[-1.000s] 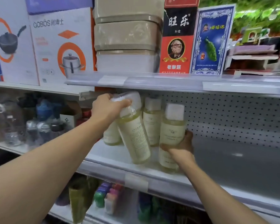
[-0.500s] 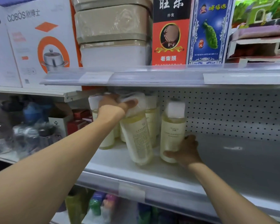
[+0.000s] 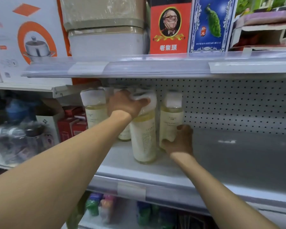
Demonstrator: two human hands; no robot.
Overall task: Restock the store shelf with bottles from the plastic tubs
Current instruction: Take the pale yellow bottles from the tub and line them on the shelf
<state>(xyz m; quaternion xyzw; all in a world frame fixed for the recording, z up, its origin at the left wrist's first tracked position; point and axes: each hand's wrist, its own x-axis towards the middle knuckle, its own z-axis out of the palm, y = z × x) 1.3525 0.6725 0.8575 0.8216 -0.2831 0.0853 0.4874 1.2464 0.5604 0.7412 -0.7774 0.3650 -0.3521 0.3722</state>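
Bottles on the shelf [image 3: 155, 169]: four can be counted with certainty. One stands far left [image 3: 96, 109]; one is at centre under the left hand [image 3: 144, 138]; one is at right in the right hand [image 3: 171, 119]; the base of a fourth [image 3: 124, 135] shows behind the left forearm. Further white caps appear behind the left hand, too blurred to count.

Hands: two, both bare, forearms reaching in from the near edge.

Left hand [image 3: 125, 104]: arm extended up and forward, palm over the top of the centre bottle, fingers curled over its white cap, thumb pointing right across the cap. The grip is closed on that bottle. The bottle stands on the shelf, nearest the front of the group; whether it is fully upright cannot be told.

Right hand [image 3: 180, 142]: lower, wrapped round the foot of the right bottle, thumb on its near face, fingers round its right side. The grip is closed on that bottle, which stands just right of the centre one.

Condition of bottles: tall clear cylinders, pale yellow liquid, broad white caps, cream labels with small print not legible, glossy film wrap.

Location: middle shelf, left portion, before a pegboard back [image 3: 229, 104]. Boxes [image 3: 169, 25] stand on the shelf above.
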